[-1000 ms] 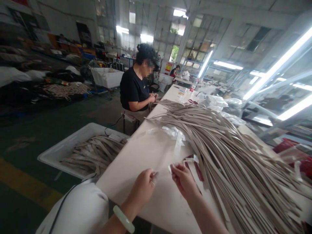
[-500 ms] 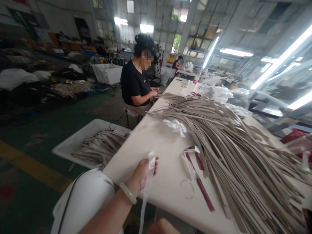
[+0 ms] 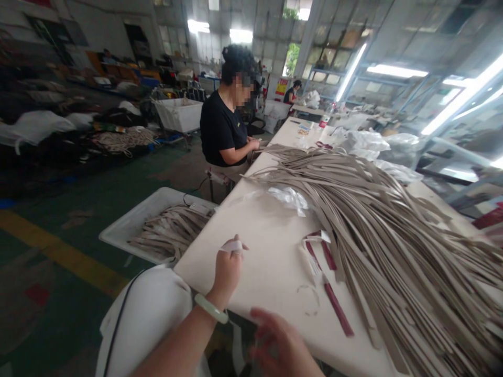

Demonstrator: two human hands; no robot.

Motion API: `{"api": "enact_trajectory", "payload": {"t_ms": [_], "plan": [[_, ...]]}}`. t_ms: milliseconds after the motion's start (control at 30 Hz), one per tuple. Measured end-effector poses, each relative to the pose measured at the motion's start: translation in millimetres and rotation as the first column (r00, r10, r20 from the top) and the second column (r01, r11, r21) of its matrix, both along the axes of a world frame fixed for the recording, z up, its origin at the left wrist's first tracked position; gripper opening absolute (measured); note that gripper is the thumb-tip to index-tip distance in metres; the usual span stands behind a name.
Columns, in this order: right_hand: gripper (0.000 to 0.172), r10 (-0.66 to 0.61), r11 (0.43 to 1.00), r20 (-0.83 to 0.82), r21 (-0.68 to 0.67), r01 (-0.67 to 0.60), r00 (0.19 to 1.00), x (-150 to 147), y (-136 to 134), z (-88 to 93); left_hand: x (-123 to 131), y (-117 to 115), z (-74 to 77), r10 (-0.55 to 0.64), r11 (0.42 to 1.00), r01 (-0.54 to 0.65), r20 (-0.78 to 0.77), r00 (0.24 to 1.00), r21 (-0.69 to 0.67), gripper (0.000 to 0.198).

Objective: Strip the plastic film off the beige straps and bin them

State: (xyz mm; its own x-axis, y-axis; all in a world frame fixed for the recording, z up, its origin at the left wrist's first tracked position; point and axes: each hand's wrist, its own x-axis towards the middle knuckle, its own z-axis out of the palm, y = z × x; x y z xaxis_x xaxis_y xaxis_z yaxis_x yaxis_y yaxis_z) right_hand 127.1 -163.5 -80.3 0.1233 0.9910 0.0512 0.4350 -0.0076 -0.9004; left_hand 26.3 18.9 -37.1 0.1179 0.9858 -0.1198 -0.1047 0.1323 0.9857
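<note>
Factory worktop (image 3: 271, 246) stretches ahead; left-hand fingers (image 3: 228, 259) curl closed around a white strip (image 3: 232, 245); right hand (image 3: 279, 345) blurred, grip unclear; beige straps (image 3: 385, 251) lie rightward.

Fluorescent tubes (image 3: 463, 94) glare at right; the near hand (image 3: 279, 343) blurs.

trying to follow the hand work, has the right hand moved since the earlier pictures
Yes. The right hand has drawn back toward the person: it was out over the pale table, and now sits at the near edge, below the dark red strips.
</note>
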Motion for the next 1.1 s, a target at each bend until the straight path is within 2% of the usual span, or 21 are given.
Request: {"api": "enact_trajectory", "payload": {"t_ms": [67, 133, 200, 300, 367, 400, 500, 567, 667, 767, 833, 900, 933, 1000, 1100], "plan": [[0.064, -0.077, 0.986, -0.060, 0.146, 0.085, 0.995, -0.1, 20.6, 18.9, 2.7, -9.4, -2.8, -0.013, 0.979, 0.056, -0.214, 0.977, 0.196, 0.034], [0.066, -0.108, 0.952, -0.088, 0.279, 0.128, 0.990, -0.7, 45.0, 36.8, 6.6, -19.5, -6.8, -0.057, 0.960, 0.144, -0.334, 0.941, 0.242, 0.033], [0.055, -0.123, 0.928, -0.095, 0.341, 0.149, 0.988, -0.7, 67.7, 47.6, 10.2, -27.8, -11.7, -0.140, 0.951, 0.220, -0.336, 0.931, 0.216, 0.029], [0.030, -0.218, 0.887, -0.177, 0.375, 0.270, 0.960, 2.7, 90.1, 49.3, 11.9, -34.3, -14.8, -0.227, 0.927, 0.299, -0.299, 0.927, 0.225, 0.021], [0.016, -0.280, 0.874, -0.279, 0.321, 0.364, 0.919, 7.9, 96.1, 46.9, 10.4, -34.4, -11.3, -0.246, 0.917, 0.328, -0.321, 0.915, 0.230, 0.018], [0.015, -0.299, 0.885, -0.343, 0.249, 0.393, 0.891, 11.1, 97.0, 46.3, 9.1, -33.4, -8.2, -0.260, 0.916, 0.334, -0.305, 0.916, 0.222, 0.017], [0.033, -0.352, 0.927, -0.525, -0.080, 0.367, 0.775, 20.2, 94.4, 48.5, 5.1, -27.7, 2.5, -0.358, 0.917, 0.369, -0.095, 0.929, 0.150, 0.030], [0.039, -0.367, 0.930, -0.582, -0.218, 0.296, 0.725, 22.8, 91.0, 50.7, 4.0, -24.0, 7.3, -0.457, 0.889, 0.451, 0.087, 0.885, 0.083, 0.037], [0.040, -0.306, 0.948, -0.604, -0.267, 0.175, 0.736, 17.4, 85.3, 49.2, 6.2, -22.7, 8.1, -0.528, 0.844, 0.536, 0.188, 0.828, 0.008, 0.037], [0.045, -0.206, 0.967, -0.601, -0.246, 0.067, 0.772, 7.1, 77.4, 44.0, 9.4, -25.7, 4.6, -0.486, 0.853, 0.506, 0.161, 0.859, -0.126, 0.039], [0.044, -0.136, 0.980, -0.503, -0.194, 0.041, 0.854, 7.5, 68.9, 43.6, 9.1, -27.0, 3.4, -0.467, 0.855, 0.492, 0.171, 0.868, -0.165, 0.035], [0.033, -0.103, 0.988, -0.255, -0.141, 0.068, 0.961, 21.7, 56.5, 47.6, 6.1, -26.2, 4.7, -0.479, 0.854, 0.504, 0.180, 0.859, -0.132, 0.031], [0.029, -0.126, 0.987, -0.105, -0.117, 0.113, 0.986, 34.9, 49.0, 50.8, 4.0, -25.1, 6.3, -0.485, 0.856, 0.506, 0.176, 0.857, -0.103, 0.031], [0.024, -0.268, 0.959, 0.130, -0.058, 0.278, 0.954, 71.6, 32.2, 57.2, 0.1, -22.5, 9.9, -0.495, 0.861, 0.507, 0.156, 0.855, -0.044, 0.036], [0.023, -0.497, 0.846, 0.380, 0.015, 0.532, 0.780, 134.5, 10.2, 61.0, -1.8, -20.7, 12.9, -0.521, 0.853, 0.520, 0.096, 0.848, 0.039, 0.041]]}}
